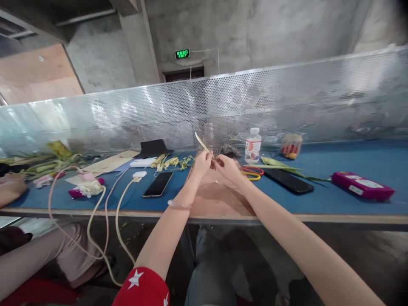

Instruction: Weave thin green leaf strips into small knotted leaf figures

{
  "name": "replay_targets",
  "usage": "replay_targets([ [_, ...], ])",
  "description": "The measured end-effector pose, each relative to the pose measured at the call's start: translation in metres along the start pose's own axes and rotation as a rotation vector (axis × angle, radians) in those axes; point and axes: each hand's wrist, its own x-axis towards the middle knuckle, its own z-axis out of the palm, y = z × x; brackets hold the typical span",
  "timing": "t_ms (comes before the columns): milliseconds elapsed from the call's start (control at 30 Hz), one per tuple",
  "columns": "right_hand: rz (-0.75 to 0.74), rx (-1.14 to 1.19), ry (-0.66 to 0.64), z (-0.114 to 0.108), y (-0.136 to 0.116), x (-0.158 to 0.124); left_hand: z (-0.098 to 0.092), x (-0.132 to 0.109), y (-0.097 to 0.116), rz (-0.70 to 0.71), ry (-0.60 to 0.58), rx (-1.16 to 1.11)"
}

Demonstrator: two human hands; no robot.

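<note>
My left hand (202, 165) is closed in a pinch around a pale, narrow leaf strip (201, 142), whose free end sticks up and to the left. Close against it, my right hand (227, 168) has its fingers pinched together; what lies between those fingertips is too small and hidden to name. Both hands meet above a brown board (216, 197) at the table's front edge. Just behind the hands is a dark grey, tangled bundle (228, 149). Red and yellow rings (252, 175) lie to the right of my right hand.
Left on the blue table (321, 204) are a phone (158, 184), cables (119, 204) and wilted leaf pieces (172, 162). Rightward stand a bottle (253, 146), a jar (291, 146), a black phone (289, 181) and a purple pack (362, 185). Another person's arm (12, 189) rests far left.
</note>
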Motion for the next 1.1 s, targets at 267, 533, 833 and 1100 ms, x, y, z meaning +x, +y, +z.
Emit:
replay_targets([
  [267, 0.085, 0.054, 0.048, -0.004, 0.004, 0.004, -0.001, 0.0, 0.002, 0.006, 0.01, -0.069],
  [533, 0.065, 0.09, 0.051, -0.003, 0.007, 0.003, -0.002, 0.003, -0.001, -0.012, -0.013, -0.115],
  [833, 0.05, 0.038, 0.138, -0.003, 0.016, 0.006, -0.004, 0.0, 0.007, -0.072, -0.117, -0.26],
  [1100, -0.009, -0.072, 0.108, -0.004, 0.02, 0.006, -0.003, -0.003, 0.013, -0.133, -0.156, -0.344],
])
